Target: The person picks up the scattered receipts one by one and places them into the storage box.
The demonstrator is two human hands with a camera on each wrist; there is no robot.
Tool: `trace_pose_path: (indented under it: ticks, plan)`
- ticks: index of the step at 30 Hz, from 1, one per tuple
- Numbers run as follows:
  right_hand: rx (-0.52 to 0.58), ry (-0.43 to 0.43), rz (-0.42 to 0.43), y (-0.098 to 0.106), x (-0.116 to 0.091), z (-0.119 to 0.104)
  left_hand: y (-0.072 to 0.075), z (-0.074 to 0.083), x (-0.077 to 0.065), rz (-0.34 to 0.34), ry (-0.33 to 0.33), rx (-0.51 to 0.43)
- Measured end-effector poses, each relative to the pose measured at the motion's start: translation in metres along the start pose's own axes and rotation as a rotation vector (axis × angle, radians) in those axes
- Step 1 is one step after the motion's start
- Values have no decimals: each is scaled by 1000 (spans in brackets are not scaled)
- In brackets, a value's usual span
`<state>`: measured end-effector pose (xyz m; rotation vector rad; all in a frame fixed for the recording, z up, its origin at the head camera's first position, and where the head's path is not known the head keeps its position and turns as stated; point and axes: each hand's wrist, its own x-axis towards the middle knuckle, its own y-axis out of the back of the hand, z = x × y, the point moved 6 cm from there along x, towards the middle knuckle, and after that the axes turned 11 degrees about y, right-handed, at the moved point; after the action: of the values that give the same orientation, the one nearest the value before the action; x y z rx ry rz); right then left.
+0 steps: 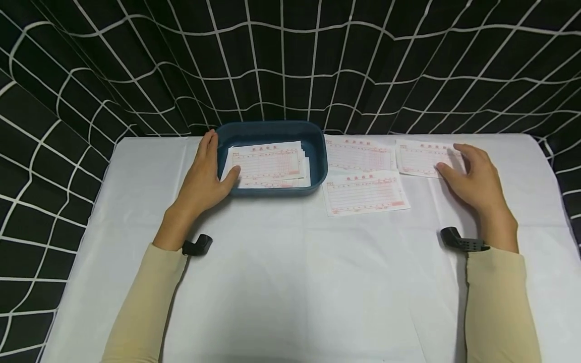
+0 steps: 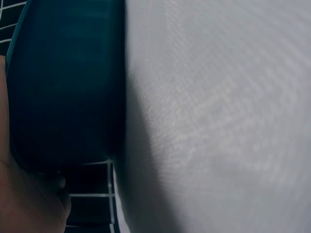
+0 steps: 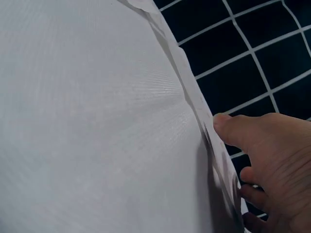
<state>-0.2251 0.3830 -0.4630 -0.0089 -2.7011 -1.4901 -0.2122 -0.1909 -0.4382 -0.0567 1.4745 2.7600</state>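
Note:
A dark blue plastic bin [image 1: 272, 192] stands at the back of the white table, holding several white slips printed in red [image 1: 268, 159]. At its left end, my left hand [image 1: 201, 176] grips the bin, thumb over the rim and fingers along the outside. The left wrist view shows the same hand [image 2: 29, 199] against the bin's side [image 2: 68, 87]. My right hand [image 1: 476, 176] rests over the right end of a printed slip [image 1: 419, 157], thumb and fingers spread apart on it. From the right wrist, the hand [image 3: 277, 170] has its thumb at the slip's edge.
Two more printed slips lie right of the bin, a rear slip [image 1: 358, 153] and a front slip [image 1: 366, 194]. A white cloth [image 1: 295, 277] covers the table. Behind and beside it hangs dark fabric with a white grid [image 1: 290, 60]. Each wrist carries a black camera band.

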Motion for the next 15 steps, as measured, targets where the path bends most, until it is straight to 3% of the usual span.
trace_pose_path:
  ticks: [15]
  plan:
    - [-36,-32,-22,-3,0,14,0,-1,0,-4,4,2]
